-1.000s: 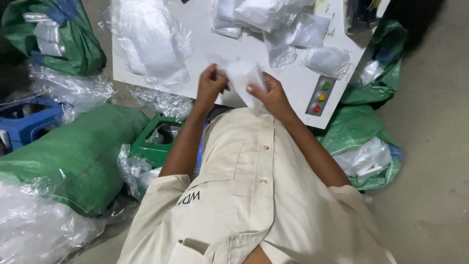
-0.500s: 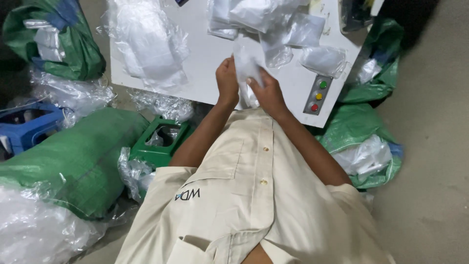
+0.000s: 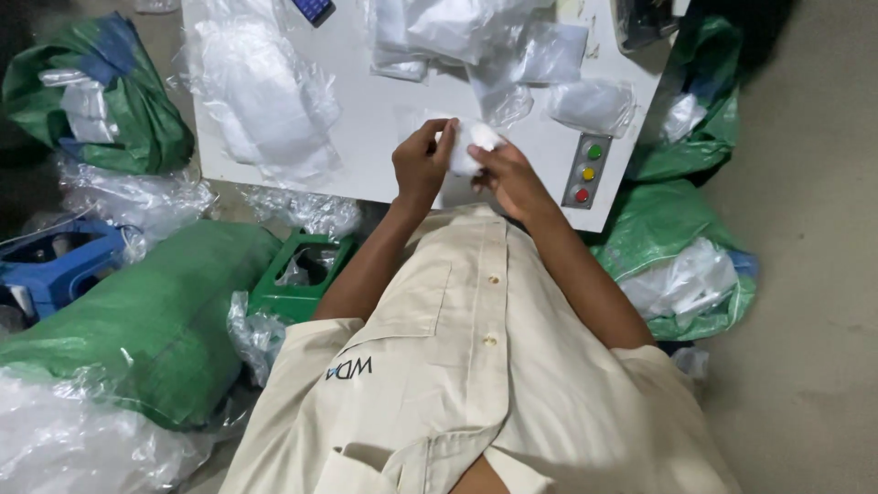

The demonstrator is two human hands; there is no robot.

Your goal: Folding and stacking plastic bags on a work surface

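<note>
Both of my hands are together over the near edge of a white table (image 3: 375, 119). My left hand (image 3: 419, 165) and my right hand (image 3: 508, 174) both grip a small white bundle (image 3: 471, 144), bunched between the fingers; I cannot tell whether it is cloth or plastic. A clear plastic bag (image 3: 422, 121) lies flat on the table just behind my hands. More clear bags with white contents (image 3: 476, 37) are piled at the far side of the table.
A panel with green, yellow and red buttons (image 3: 585, 172) sits on the table's right near corner. A stack of clear bags (image 3: 265, 101) lies at the left. Green sacks (image 3: 137, 320) (image 3: 677, 265), loose plastic, a green crate (image 3: 297, 279) and blue stool (image 3: 55, 261) crowd the floor.
My hands have drawn close together and bunched the white piece into a tight bundle. The view has shifted so the table appears lower in the frame.
</note>
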